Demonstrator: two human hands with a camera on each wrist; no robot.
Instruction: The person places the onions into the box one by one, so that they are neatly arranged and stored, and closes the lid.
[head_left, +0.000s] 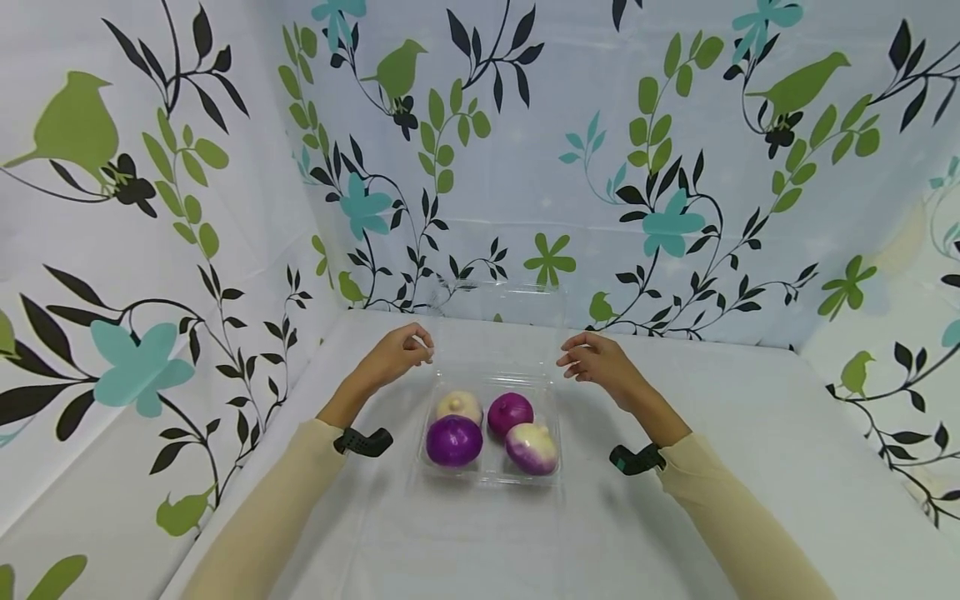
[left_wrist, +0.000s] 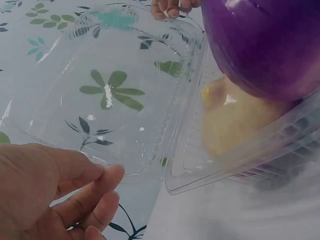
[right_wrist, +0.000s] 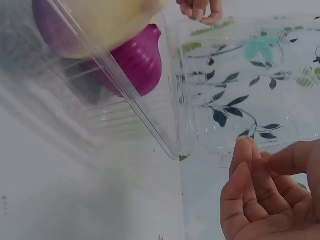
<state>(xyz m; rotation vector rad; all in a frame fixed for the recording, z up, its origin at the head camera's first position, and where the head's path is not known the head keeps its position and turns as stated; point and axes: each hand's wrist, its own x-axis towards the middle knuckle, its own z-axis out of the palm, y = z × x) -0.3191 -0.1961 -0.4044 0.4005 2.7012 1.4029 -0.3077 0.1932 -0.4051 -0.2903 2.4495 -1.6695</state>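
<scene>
A clear plastic clamshell box (head_left: pixel 491 479) lies on the white table with its lid (head_left: pixel 498 333) raised at the back. Inside the base sit a dark purple bulb (head_left: pixel 454 441), a cream onion-like bulb (head_left: pixel 459 406), a magenta one (head_left: pixel 511 414) with a pointed tip, and a white-and-purple one (head_left: pixel 532 448). My left hand (head_left: pixel 401 350) pinches the lid's left edge, thumb close against the curled fingers (left_wrist: pixel 112 175). At the opposite edge, my right hand (head_left: pixel 596 362) pinches the lid between thumb and fingertips.
A patterned cloth (head_left: pixel 525 167) with leaves and birds hangs behind the table and along both sides. White table surface (head_left: pixel 675 375) extends around the box. Each wrist wears a black camera mount, the left one (head_left: pixel 363 442) and the right one (head_left: pixel 637 459).
</scene>
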